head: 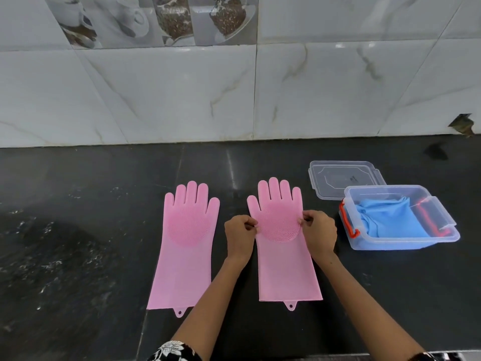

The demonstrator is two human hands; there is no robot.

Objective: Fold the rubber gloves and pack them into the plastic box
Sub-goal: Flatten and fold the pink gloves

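Observation:
Two pink rubber gloves lie flat, palm bristles up, fingers pointing to the wall, on the black counter. The left pink glove lies untouched. My left hand pinches the left edge of the right pink glove at palm height, and my right hand pinches its right edge. To the right stands the clear plastic box with red handles, holding folded blue gloves.
The box's clear lid lies flat behind the box, near the tiled wall. The counter's front edge runs along the bottom of the view.

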